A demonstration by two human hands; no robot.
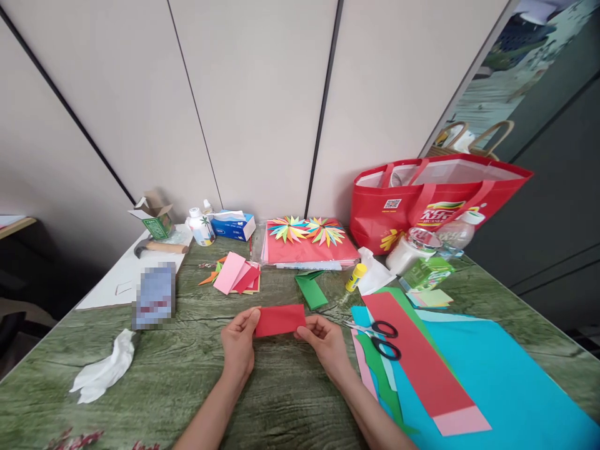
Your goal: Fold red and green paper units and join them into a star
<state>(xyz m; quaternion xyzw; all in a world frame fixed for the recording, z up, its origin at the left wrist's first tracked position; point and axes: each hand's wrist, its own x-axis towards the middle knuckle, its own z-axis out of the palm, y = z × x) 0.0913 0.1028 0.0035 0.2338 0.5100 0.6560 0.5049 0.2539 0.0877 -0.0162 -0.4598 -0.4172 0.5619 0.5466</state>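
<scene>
A small red paper rectangle (280, 320) is held level above the table between both hands. My left hand (240, 340) pinches its left end, thumb on the near face. At the opposite end my right hand (324, 345) grips the lower corner between thumb and fingers. Just beyond the paper lies a folded green paper piece (312, 291). To its left is a pile of pink and red paper pieces (237, 275). Scissors with black handles (385, 340) rest on coloured sheets to the right of my right hand.
Long red paper strips (417, 356) lie over large blue sheets (510, 381) on the right. A yellow glue stick (356, 277) stands near a red bag (435, 200). Paper stars (288, 229) top a red pack at the back. Left are a hammer (162, 247) and crumpled tissue (107, 369).
</scene>
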